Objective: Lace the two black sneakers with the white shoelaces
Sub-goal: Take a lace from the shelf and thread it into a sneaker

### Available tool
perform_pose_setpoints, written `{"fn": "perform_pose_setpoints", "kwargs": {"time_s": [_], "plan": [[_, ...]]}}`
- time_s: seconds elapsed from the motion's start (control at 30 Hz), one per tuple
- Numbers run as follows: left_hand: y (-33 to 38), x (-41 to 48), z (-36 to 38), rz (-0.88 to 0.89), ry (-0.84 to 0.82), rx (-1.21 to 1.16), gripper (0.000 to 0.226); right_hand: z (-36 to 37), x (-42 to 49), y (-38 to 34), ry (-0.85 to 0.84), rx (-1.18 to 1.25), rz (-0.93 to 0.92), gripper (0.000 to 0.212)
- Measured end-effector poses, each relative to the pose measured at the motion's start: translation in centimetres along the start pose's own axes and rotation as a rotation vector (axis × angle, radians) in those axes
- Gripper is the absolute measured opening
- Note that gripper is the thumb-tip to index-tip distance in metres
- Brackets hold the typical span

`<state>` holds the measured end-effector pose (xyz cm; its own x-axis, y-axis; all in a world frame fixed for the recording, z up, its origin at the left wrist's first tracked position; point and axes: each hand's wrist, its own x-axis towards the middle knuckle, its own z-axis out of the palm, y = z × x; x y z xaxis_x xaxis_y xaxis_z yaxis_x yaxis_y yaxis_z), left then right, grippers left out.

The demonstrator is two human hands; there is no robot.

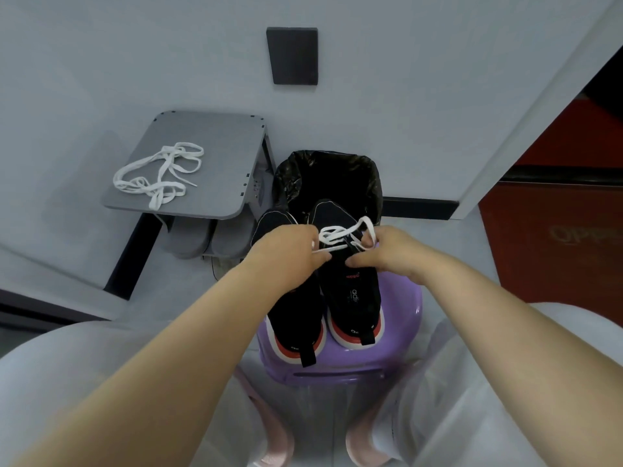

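Two black sneakers with red and white heels stand side by side on a purple stool (397,358), toes pointing away from me. The left sneaker (296,308) has no lace visible. The right sneaker (350,284) carries a white shoelace (340,235) crossed over its front eyelets. My left hand (286,247) pinches one end of this lace at the left. My right hand (391,251) pinches the looped other end at the right. A second white shoelace (158,173) lies loose and tangled on a grey shelf (215,143) at the upper left.
A bin lined with a black bag (330,176) stands just behind the stool. Grey slippers (205,241) sit under the shelf. A dark panel (292,55) hangs on the wall. A red cabinet (556,214) is at the right. My knees flank the stool.
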<state>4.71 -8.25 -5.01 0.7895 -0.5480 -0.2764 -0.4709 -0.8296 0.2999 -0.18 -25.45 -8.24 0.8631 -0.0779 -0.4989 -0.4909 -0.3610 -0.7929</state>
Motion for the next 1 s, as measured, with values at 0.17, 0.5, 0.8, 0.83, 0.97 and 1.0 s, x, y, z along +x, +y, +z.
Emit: {"fn": "perform_pose_setpoints", "kwargs": {"time_s": [0.17,0.5,0.8,0.83,0.97,1.0], "plan": [[-0.4,0.1,-2.6,0.041,0.021,-0.301,0.02,-0.5,0.6,0.2,0.098,-0.05,0.087,0.025],[0.4,-0.1,-1.9,-0.048,-0.022,-1.017,0.027,-1.3,0.2,1.5,0.173,-0.08,0.113,0.018],[0.5,0.5,-0.9,-0.123,-0.192,-0.214,0.047,-1.2,-0.9,1.2,0.156,-0.471,-0.176,0.037],[0.7,0.6,-0.7,-0.093,-0.189,-0.15,0.052,-1.1,-1.0,1.1,0.149,-0.507,-0.227,0.04],[1.1,1.6,0.2,-0.028,-0.115,0.188,0.038,-0.5,-0.9,1.0,0.114,-0.651,-0.33,0.042],[1.1,1.9,0.4,-0.038,-0.121,0.258,0.034,-0.3,-1.0,1.0,0.106,-0.711,-0.338,0.038]]}}
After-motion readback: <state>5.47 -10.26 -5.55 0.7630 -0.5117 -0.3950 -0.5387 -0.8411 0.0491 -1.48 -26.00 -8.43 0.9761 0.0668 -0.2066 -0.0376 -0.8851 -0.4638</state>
